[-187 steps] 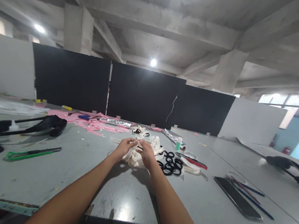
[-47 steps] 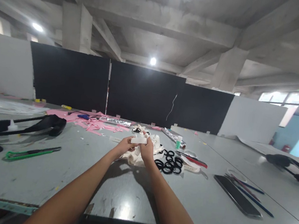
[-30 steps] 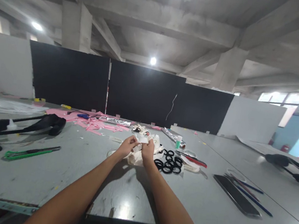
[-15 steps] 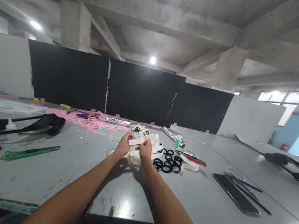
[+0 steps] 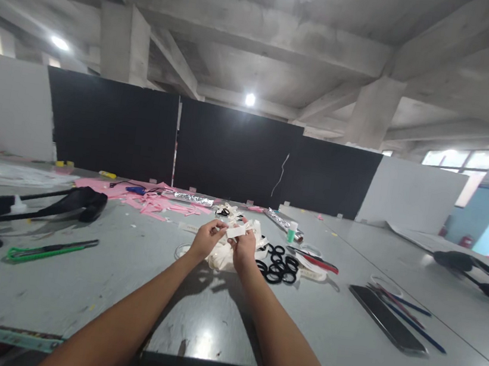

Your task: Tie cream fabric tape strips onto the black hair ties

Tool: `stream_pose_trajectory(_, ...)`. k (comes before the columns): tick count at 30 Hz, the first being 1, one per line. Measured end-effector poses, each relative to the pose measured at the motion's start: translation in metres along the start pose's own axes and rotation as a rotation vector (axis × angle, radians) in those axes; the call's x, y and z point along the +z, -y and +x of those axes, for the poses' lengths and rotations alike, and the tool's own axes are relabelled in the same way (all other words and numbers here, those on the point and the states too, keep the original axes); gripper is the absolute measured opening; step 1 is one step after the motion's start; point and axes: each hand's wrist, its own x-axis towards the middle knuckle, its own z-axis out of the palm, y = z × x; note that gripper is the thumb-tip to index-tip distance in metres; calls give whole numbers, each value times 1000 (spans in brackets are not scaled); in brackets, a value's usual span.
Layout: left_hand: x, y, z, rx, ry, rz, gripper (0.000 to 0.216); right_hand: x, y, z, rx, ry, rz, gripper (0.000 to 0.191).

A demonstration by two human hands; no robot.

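Above the middle of the table, my right hand (image 5: 243,250) grips a small white strip (image 5: 236,232), which looks like paper or a label. My left hand (image 5: 208,240) is closed, its fingertips pinching at the strip's left end. Beneath and behind both hands lies a pile of cream-white pieces (image 5: 219,259), partly covered by my fingers; their kind is hard to make out. Several black rings (image 5: 276,268) are heaped just right of my right hand.
To the right lie a red-handled tool (image 5: 326,265), a green-and-white bottle (image 5: 292,232), a dark phone-like slab (image 5: 386,319) and pens (image 5: 418,332). At left are a green cutter (image 5: 44,251) and black straps (image 5: 88,204). Pink scraps (image 5: 152,202) and foil rolls (image 5: 191,199) lie behind.
Both hands have shifted slightly right, taking the white strip along. My left fingers have moved to the strip's end, and more of my right palm shows.
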Motion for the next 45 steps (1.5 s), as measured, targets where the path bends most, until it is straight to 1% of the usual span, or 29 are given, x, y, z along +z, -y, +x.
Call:
stream_pose_trajectory(3, 1, 1, 0, 12, -19, 32, 16, 1, 0, -1, 17, 2, 30, 68)
stream_pose_trajectory(8, 1, 4, 0, 19, -45, 34, 18, 3, 1, -1, 12, -7, 6, 67)
stream_pose_trajectory(11, 4, 7, 1, -42, -37, -48, 21, 3, 2, -1, 11, -18, -17, 64)
stream_pose_trajectory(17, 13, 9, 2, -218, -70, -275, 30, 5, 3, -2, -34, -4, -44, 66)
stream_pose_trajectory(20, 17, 9, 1, -262, -82, -328, 32, 6, 5, -5, -79, 3, -67, 65)
stream_pose_trajectory(23, 19, 10, 0, -253, -71, -343, 32, 7, 9, -7, -110, -23, -66, 64)
stream_pose_trajectory(29, 21, 11, -2, -222, -46, -322, 32, 8, 11, -8, -94, -71, -52, 60)
stream_pose_trajectory(34, 21, 9, -3, -209, -69, -297, 38, 7, 9, -6, -116, -65, -94, 59)
stream_pose_trajectory(37, 20, 9, -3, -193, -62, -272, 41, 6, 7, -5, -140, -68, -117, 61)
stream_pose_trajectory(41, 21, 12, -2, -195, -67, -246, 37, 6, 4, -3, -158, -42, -117, 64)
stream_pose_trajectory(45, 21, 13, -1, -184, -69, -299, 31, 7, 6, -4, -207, -35, -174, 62)
